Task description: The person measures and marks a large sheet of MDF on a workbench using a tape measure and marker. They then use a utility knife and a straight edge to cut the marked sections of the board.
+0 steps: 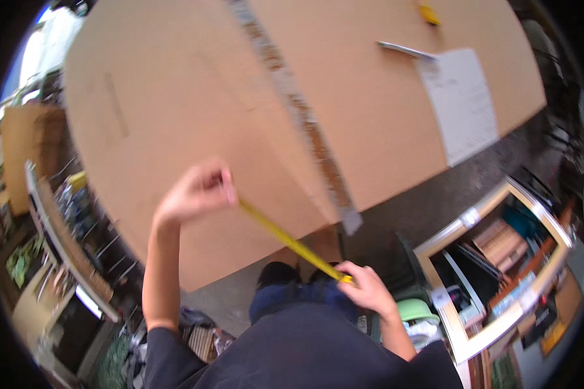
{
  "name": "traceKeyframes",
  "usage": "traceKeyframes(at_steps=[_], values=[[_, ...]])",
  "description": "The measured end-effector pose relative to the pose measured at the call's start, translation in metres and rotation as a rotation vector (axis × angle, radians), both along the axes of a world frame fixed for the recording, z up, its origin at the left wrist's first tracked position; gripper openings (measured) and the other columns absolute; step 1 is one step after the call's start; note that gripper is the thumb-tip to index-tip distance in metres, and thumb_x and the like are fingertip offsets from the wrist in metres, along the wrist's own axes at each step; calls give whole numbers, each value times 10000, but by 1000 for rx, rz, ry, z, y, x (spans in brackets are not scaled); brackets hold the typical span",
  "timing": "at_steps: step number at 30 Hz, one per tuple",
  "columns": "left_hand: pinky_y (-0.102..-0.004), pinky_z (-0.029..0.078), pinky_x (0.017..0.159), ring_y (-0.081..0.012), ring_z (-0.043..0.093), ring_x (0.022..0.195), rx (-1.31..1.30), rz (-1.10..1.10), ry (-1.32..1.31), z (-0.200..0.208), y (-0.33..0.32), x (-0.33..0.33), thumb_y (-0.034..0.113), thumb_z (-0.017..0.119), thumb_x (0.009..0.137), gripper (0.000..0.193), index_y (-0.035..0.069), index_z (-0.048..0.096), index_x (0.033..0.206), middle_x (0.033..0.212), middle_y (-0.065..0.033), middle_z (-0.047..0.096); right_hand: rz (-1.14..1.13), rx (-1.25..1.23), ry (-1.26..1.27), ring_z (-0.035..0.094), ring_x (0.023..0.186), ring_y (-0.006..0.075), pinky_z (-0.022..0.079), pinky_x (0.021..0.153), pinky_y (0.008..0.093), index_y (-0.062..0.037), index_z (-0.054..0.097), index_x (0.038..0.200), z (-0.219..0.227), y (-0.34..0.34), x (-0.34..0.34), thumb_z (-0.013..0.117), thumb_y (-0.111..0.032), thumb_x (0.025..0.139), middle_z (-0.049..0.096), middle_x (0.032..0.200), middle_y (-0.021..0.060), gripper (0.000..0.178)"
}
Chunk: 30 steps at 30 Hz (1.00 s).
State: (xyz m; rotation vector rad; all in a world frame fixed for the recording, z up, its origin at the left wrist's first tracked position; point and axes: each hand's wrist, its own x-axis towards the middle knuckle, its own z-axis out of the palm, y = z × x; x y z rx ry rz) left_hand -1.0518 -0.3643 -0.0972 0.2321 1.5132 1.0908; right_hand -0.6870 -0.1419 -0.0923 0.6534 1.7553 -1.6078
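Okay, long flat yellow measuring tape (285,238) slants from blurred left hand (198,192), can't tell if pinching, back-right to right hand (368,290), clamped on it; crosses flat brown board (169,123)'s near edge, open surface ahead.

We extend the tape measure (293,242) from our left hand (198,192), above the board (175,71), to our right hand (368,289). Rightward on the board, we locate a paper sheet (462,110), pen (405,50) at its far-left corner.

I can't read any words or numbers from here. The white sheet (464,110) carries faint lines that look like handwriting, too small for me to make out, and the yellow measuring tape (285,238) is too blurred to show me figures.
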Motion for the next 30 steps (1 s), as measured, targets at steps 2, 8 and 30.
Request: traceKeyframes(at_steps=[2,8,30], values=[[-266,484,797,-95,570,866,2,224,310,-22,-32,-77,201,688,936,188,57,598,1018,924,5,606,-95,-48,-171,644,657,173,506,635,310,-23,665,991,-23,-11,39,681,-243,872,674,729,79,251],[-334,473,907,-205,612,1009,-425,440,1343,-109,-13,-163,296,707,914,298,49,712,1081,1041,-87,678,-171,168,-144,710,798,325,533,729,387,-34,696,925,-45,-34,9,638,-259,913,701,801,146,233],[-392,477,918,-238,619,978,-421,541,1509,-143,-8,-162,376,699,888,253,161,772,999,966,-59,702,-196,114,-215,704,711,248,521,679,352,-54,733,968,-64,-47,8,631,-285,896,716,784,141,263]])
